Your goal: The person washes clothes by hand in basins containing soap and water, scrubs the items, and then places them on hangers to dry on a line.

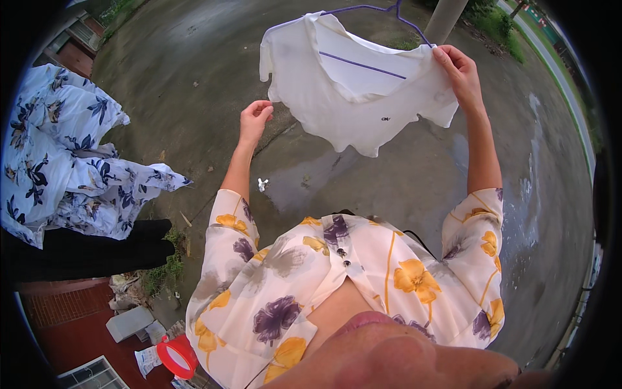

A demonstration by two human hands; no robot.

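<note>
A white short-sleeved T-shirt (pixel 363 123) with a small dark mark on its chest hangs on a purple hanger (pixel 363 65) in front of me. The hanger's bar shows through the wide neck opening. My right hand (pixel 459 71) is closed on the shirt's right shoulder, at the hanger's end, thumb on the fabric. Beside the shirt's left edge, below the sleeve, my left hand (pixel 255 122) has its fingers curled together in a pinch. Its fingertips lie close against the fabric's edge; whether they hold it is hard to see.
At left hang a white garment with dark flowers (pixel 58 155) and a black garment (pixel 123 249). A grey pole (pixel 444 23) stands behind the hanger. Wet concrete ground (pixel 194 71) spreads below. A red-rimmed container (pixel 176 358) and pale blocks (pixel 129 323) are at lower left.
</note>
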